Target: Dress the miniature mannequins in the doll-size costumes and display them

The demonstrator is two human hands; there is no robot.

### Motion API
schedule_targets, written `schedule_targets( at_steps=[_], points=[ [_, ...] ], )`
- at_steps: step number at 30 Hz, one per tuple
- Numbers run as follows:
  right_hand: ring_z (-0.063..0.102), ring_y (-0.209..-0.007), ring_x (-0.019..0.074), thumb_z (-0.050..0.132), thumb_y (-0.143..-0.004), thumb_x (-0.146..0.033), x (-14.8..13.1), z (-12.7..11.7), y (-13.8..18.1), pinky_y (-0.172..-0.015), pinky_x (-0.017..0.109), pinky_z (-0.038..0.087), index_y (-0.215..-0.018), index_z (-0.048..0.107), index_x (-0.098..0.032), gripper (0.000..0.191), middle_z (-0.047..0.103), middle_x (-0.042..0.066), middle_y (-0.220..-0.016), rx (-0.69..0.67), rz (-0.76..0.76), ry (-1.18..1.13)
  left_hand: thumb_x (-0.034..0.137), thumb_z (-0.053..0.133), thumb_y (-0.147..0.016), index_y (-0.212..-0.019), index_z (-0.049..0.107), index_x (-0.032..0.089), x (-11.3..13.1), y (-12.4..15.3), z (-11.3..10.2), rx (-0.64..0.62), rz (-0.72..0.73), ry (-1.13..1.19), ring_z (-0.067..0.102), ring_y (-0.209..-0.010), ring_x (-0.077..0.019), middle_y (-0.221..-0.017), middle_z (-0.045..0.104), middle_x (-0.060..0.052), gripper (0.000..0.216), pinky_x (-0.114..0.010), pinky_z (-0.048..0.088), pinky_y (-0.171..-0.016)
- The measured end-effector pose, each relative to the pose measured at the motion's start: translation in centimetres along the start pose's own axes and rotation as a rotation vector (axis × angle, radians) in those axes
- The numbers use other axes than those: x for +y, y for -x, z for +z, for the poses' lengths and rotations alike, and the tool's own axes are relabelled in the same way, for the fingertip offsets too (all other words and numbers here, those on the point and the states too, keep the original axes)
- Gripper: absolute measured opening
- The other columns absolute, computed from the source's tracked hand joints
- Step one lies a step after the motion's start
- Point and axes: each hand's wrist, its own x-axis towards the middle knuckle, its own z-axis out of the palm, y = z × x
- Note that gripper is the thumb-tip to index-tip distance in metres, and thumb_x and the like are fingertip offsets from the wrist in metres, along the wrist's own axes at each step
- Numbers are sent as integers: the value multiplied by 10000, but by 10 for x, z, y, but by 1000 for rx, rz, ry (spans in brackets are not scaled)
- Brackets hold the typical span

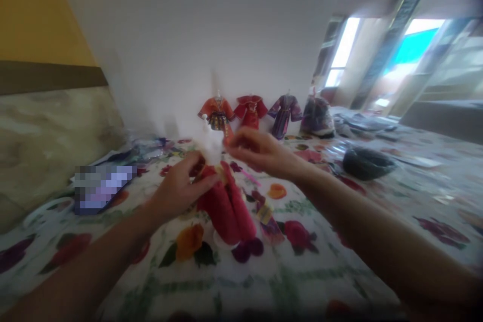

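Note:
In the middle of the table stands a small white doll mannequin (213, 143), tilted slightly, with a red doll garment (230, 206) covering its lower part. My left hand (184, 181) is closed round the garment's waist, its thumb across the front. Beside the mannequin's right side is my right hand (260, 151), its fingers bent and drawn together near the upper edge. Motion blur hides whatever sits between those fingertips. A patterned purple strip of cloth (269, 219) with a yellowish patch lies just right of the garment.
Behind stand small dressed forms: an orange robe (218, 113), a red robe (251, 110), a purple robe (285, 115) and a dark full gown (318, 114), before a white board (211, 35). A dark round bundle (368, 162) lies right. The cloth (188, 282) is floral.

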Motion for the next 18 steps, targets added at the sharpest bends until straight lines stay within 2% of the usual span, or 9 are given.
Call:
schedule_targets(
  at_steps=[1,3,5,8,12,15,18],
  points=[
    [569,-739,119,654,-916,-371,5,3,7,-642,253,448,-956,609,-168,212,625,13,-872,-87,15,10,429,679,-864,-1164,607,194,0,0,-1,-3,-4,5,653,-990,-260,-1033,694,-63,387,-399,515,-883],
    [584,-747,121,641,-909,-288,11,10,19,-671,256,463,-936,615,-164,129,636,12,-851,-172,33,28,423,693,-857,-1134,608,193,1,0,-2,-17,-13,23,651,-974,-248,-1021,693,-55,370,-380,516,-865],
    [581,-730,117,594,-890,-167,14,17,24,-688,255,460,-888,618,-162,25,635,0,-802,-163,54,57,423,706,-851,-1124,605,195,2,1,-2,-36,-17,34,649,-973,-242,-1024,691,-51,370,-373,513,-866],
    [581,-729,123,577,-832,-83,17,18,21,-699,260,449,-844,632,-163,98,642,-6,-783,-96,23,181,442,720,-837,-1141,612,205,4,0,-1,-22,-23,-13,645,-1006,-256,-1085,690,-59,400,-389,512,-887],
    [621,-812,161,590,-863,-138,22,0,13,-756,296,466,-912,656,-152,84,684,38,-884,51,6,365,470,735,-815,-1167,628,218,4,-1,-1,-1,-9,-90,646,-1008,-272,-1123,683,-67,446,-415,522,-892],
    [644,-880,171,589,-900,-190,21,-16,11,-780,299,487,-1079,660,-150,196,701,70,-999,-64,31,325,475,728,-814,-1161,640,211,4,-3,-1,27,8,-153,642,-1003,-277,-1106,671,-75,445,-434,529,-890],
    [633,-799,130,561,-937,-216,14,-24,12,-724,268,498,-1156,643,-156,241,693,59,-1015,-110,26,142,459,734,-804,-1140,660,215,4,-5,0,54,39,-187,630,-1032,-285,-1120,657,-80,422,-445,528,-904]
  ],
)
